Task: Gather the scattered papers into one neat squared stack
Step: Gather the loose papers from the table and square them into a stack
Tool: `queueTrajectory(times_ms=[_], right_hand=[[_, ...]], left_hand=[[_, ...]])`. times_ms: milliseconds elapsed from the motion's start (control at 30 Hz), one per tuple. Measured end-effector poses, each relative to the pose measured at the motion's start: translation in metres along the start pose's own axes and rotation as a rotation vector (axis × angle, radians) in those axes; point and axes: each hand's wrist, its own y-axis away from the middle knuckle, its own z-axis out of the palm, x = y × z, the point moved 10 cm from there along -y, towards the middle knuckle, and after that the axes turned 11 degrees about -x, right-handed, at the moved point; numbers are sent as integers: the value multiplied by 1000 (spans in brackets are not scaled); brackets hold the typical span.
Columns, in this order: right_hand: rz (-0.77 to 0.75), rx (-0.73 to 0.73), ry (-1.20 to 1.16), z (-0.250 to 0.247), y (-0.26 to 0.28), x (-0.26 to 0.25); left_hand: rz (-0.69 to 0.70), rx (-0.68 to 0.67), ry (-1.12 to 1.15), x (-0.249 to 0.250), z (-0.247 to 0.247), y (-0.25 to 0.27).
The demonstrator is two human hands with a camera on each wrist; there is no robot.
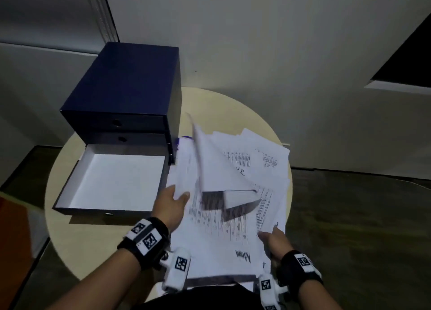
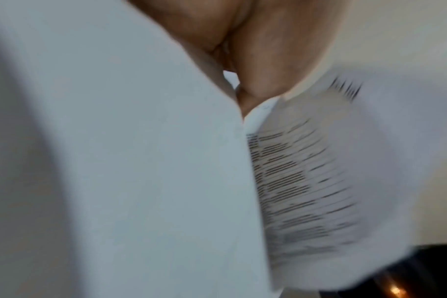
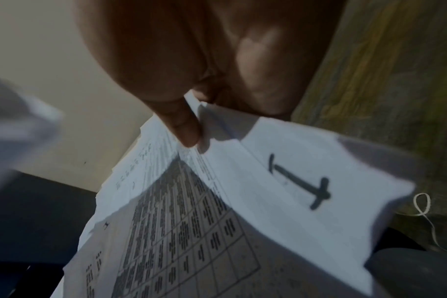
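A loose heap of white printed papers [image 1: 224,230] covers the right half of the round cream table [image 1: 98,246], the sheets fanned at different angles. My left hand [image 1: 173,201] pinches the left edge of some sheets [image 2: 140,161], and one sheet [image 1: 210,160] stands up curled above the heap. My right hand [image 1: 271,238] pinches the heap's near right corner, thumb [image 3: 186,129] on top of a sheet marked with a hand-drawn letter [image 3: 299,181]. The printed tables [image 3: 181,231] show below the thumb.
A dark blue drawer box [image 1: 130,88] stands at the table's back left, its bottom drawer [image 1: 116,181] pulled out and white inside. A small blue-and-white object [image 1: 184,140] peeks out beside the box. A wall rises behind; dark floor lies to the right.
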Motion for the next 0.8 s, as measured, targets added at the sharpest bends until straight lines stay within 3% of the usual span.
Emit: queueTrajectory(times_ms=[67,167,300,400,600,800], right_hand=[[13,35,-150,-8,-1,9],[20,31,-313,-17,-10,25],[-8,23,-174,-11,-6,20],[-8,26,-39,-10,-12,25],[-49,52,-102,-11,2,15],[-81,50,-203,-18,11,6]], left_hand=[[-100,-83,-184,-31,21,-2],[-216,-106,-226,-53,29,-4],[-280,-233,-279,-71,46,-14],[-240,-333,-277,-77,60,-19],[-150,-133,-446,-69,32,-23],[-196,-155,-341,-68,38,-25]])
